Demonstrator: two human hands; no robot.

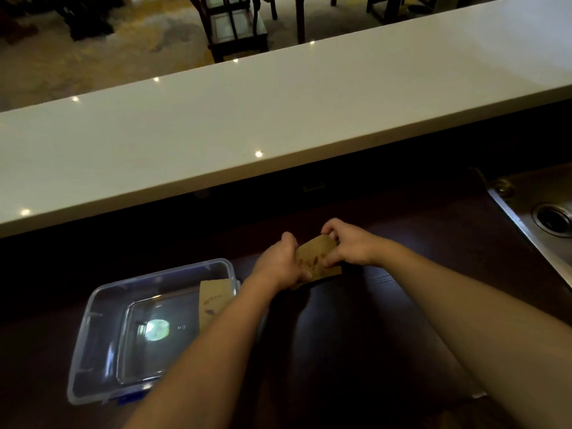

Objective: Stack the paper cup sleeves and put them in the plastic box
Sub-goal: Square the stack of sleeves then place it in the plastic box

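Sleeves partly in box already, both hands, left and right, gripping another sleeve stack over table, boxing left.

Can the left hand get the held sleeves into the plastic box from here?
Probably yes: the plastic box sits open just beside the left hand, nothing between them, though the right hand also grips the sleeves.

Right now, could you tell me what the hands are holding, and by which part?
Both hold the brown sleeves: left hand at their left end, right hand at the right end.
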